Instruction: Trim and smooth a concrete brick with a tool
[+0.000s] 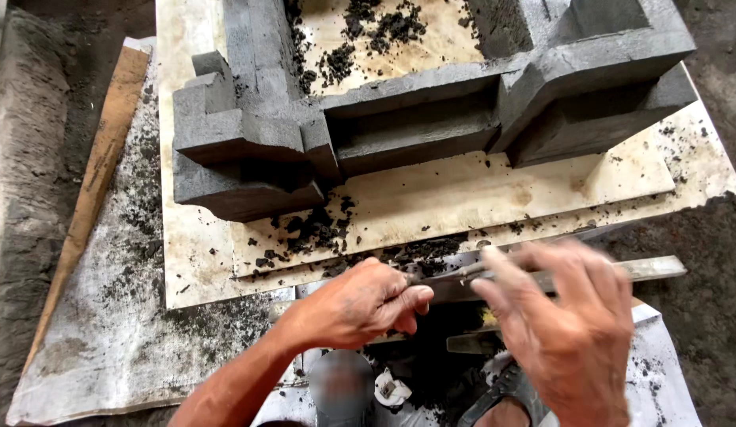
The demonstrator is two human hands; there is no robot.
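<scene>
1. Nearest you, your left hand (360, 304) is closed around one end of a flat metal blade (542, 277), thumb and fingers pinched on it. Your right hand (569, 324) sits at about 5 o'clock in the view, fingers loosely spread over the blade's middle; it is blurred, so I cannot tell whether that grip is truly closed on the tool or only resting against it.

2. The blade is a long, thin, dull grey strip lying crosswise, its far end reaching toward 3 o'clock, just above the sheet (115, 332) below your hands, which looks worn, pale and smeared with dark grit.

3. Just beyond the blade, at 12 o'clock from your hands, loose black crumbs (316, 229) lie scattered on the cream board (463, 198). They look moist and clumpy, so cleaning seems unfinished there.

4. Farther out stands the grey moulded piece (249, 142): stepped, square-edged, matte and grainy like packed sand or cement. Its corners look sharp and already formed; I judge the shaping largely done, trimming and clearing left.

5. Inside its frame, at 12 o'clock, more dark crumbs (376, 32) remain.

6. At 9 o'clock a wooden plank (99, 166) lies slantwise.
</scene>
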